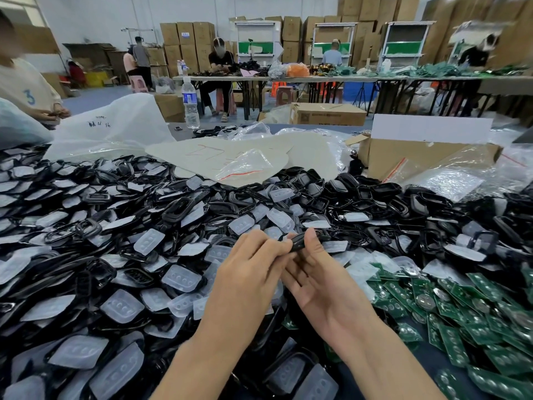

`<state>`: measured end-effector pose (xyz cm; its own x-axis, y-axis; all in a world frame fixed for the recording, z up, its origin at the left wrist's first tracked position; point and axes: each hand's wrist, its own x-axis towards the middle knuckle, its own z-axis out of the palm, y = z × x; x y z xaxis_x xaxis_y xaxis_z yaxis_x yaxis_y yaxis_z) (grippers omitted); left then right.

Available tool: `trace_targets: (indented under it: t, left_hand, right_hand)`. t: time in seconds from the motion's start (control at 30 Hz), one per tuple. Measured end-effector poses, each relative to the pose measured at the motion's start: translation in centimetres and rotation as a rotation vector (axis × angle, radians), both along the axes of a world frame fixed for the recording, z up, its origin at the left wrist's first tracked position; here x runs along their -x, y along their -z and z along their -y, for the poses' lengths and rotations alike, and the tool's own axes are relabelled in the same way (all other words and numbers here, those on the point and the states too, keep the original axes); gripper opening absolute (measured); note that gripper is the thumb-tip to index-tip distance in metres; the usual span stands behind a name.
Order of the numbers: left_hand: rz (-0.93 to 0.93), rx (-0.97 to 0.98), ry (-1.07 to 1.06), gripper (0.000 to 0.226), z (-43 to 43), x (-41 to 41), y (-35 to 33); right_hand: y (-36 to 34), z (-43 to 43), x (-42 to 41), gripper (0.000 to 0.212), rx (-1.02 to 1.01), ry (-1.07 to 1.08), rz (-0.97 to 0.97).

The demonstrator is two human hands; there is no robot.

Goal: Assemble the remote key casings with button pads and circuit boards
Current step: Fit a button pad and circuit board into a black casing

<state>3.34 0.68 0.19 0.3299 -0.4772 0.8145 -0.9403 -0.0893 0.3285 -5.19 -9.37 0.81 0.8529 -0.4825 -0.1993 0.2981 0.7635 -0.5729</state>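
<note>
Ref. landmark = black key casing (pixel 300 244), held above the parts heap, seen edge-on.

- L hand (pixel 245 272): fingertips curled onto the casing's left end, pinching it.
- R hand (pixel 323 284): palm up, thumb on the casing's top edge, fingers under it; grips too.
- Casing long axis: runs low-left to high-right between both hands. Can't tell if a pad is seated yet.
- Green circuit boards (pixel 461 307): right of the casing and nearer the person, so the R hand is closer.
- Translucent button pads (pixel 181 278): left of the casing, mixed w/ loose black casings (pixel 178 206), so the L hand is closer.

Judgement: next part pick depends on which side it lies.
</note>
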Motion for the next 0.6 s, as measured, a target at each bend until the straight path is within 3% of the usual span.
trace_targets:
  t: [0.07,0.23,0.3,0.47,0.53,0.6]
  left_hand:
    - [0.010,-0.005,0.000,0.015,-0.1,-0.1,-0.1]
    - [-0.078,-0.020,0.009,0.015,-0.2,0.2,-0.1]
    - [-0.331,0.008,0.058,0.017,-0.2,0.8,-0.6]
    - [-1.326,0.183,0.400,0.036,0.1,1.3,-2.1]
    - [-1.544,0.190,0.487,0.038,0.0,1.0,-2.4]
    - [-1.631,0.137,0.550,0.037,-0.1,0.8,-2.5]
  right_hand:
    - [0.0,0.1,0.1,0.030,0.017,0.000,-0.014]
    - [-0.1,0.1,0.1,0.039,0.077,-0.007,0.006]
    - [-0.3,0.2,0.1,0.039,0.139,-0.004,-0.007]
    - [-0.5,0.7,0.2,0.059,0.443,0.039,0.017]
    - [-0.5,0.7,0.3,0.064,0.584,0.057,0.000]
    - [-0.4,0.7,0.5,0.063,0.704,0.052,-0.034]
